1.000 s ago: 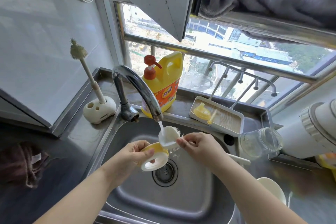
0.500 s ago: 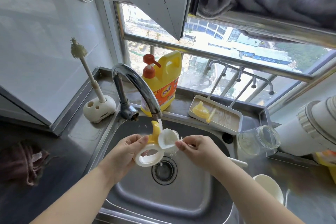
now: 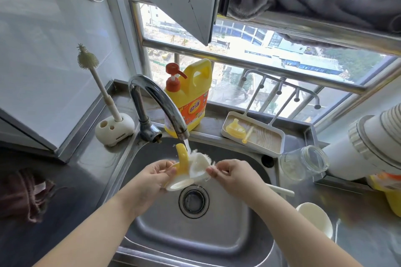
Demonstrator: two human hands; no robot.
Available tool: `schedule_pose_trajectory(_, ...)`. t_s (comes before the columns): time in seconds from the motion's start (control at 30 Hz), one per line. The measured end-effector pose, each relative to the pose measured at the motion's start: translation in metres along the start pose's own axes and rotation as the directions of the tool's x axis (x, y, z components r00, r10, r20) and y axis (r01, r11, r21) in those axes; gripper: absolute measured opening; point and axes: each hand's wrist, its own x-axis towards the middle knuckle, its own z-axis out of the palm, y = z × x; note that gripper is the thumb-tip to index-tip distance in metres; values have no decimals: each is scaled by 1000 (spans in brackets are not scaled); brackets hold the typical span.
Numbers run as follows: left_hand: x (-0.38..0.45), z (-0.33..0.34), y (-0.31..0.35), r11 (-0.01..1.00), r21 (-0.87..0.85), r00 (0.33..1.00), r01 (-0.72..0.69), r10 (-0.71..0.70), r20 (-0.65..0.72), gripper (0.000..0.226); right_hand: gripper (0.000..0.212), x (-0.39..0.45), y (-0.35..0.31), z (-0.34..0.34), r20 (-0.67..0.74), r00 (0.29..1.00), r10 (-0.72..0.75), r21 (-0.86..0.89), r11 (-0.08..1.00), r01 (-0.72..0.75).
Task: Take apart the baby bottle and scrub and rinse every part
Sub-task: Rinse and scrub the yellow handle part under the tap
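Since a second ago the bottle collar (image 3: pixel 184 176) has tipped up, so its yellow handle now points at the tap (image 3: pixel 159 102) and sits right in the running water, instead of lying flat with the ring facing the camera. Left hand (image 3: pixel 149 180) grips the collar by its ring, fingers curled round the rim, over the sink (image 3: pixel 195 243) just above the drain. Right hand (image 3: pixel 230 174) pinches the brush (image 3: pixel 200 166) close to its white bristly head, which presses against the collar's inside; the brush handle sticks out behind the wrist toward the right.

Rest of the bottle bits: the yellow teat (image 3: pixel 235 129) and a thin straw piece lie in the white drying tray (image 3: pixel 277 145) on the back edge of the counter (image 3: pixel 358 223), right of the tap. Glass bottle (image 3: pixel 303 162) lies on its side just right of the tray, by the sink's right rim. White cap (image 3: pixel 314 219) sits near the front right corner of the sink.

Also around: yellow soap jug (image 3: pixel 188 97) behind the tap, a second brush in its stand (image 3: pixel 114 128) at the back left corner, dark cloth (image 3: pixel 23 195) on the left edge.
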Motion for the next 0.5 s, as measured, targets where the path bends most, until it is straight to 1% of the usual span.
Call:
schedule_pose_trajectory(0.07, -1, -1, 0, 999, -4, 999, 37, -37, 13, 11, 43, 2, 10, 2, -24, 993, 115, 20, 993, -115)
schedule_pose_trajectory(0.13, -2, -3, -4, 997, 33, 996, 76, -77, 42, 9, 50, 3, 17, 1, -23, 981, 194, 122, 974, -190)
schedule_pose_trajectory(0.17, -3, -2, -5, 996, 41, 995, 82, -84, 46, 8, 52, 4, 17, 1, -1, 974, 226, 183, 958, -222)
schedule_pose_trajectory(0.23, -5, -4, -10, 997, 48, 997, 59, -62, 55, 5, 50, 5, 12, 1, 75, 960, 271, 283, 917, -281)
schedule_pose_trajectory(0.27, -5, -4, -11, 998, 61, 997, 34, -38, 62, 10, 51, 6, 7, 3, 125, 950, 287, 320, 894, -313)
schedule_pose_trajectory(0.33, -5, -5, -13, 992, 121, 998, -31, 23, 64, 38, 57, 10, 0, 8, 211, 926, 312, 378, 848, -371)
schedule_pose_trajectory(0.37, -5, -5, -13, 987, 152, 997, -54, 45, 63, 44, 56, 12, -4, 12, 248, 916, 316, 407, 824, -395)
schedule_pose_trajectory(0.43, -5, -4, -13, 981, 177, 992, -82, 64, 106, 40, 43, 12, -10, 19, 323, 901, 290, 468, 778, -418)
schedule_pose_trajectory(0.5, -7, -2, -12, 977, 184, 988, -109, 85, 132, 42, 26, 11, -14, 24, 364, 898, 247, 475, 780, -407)
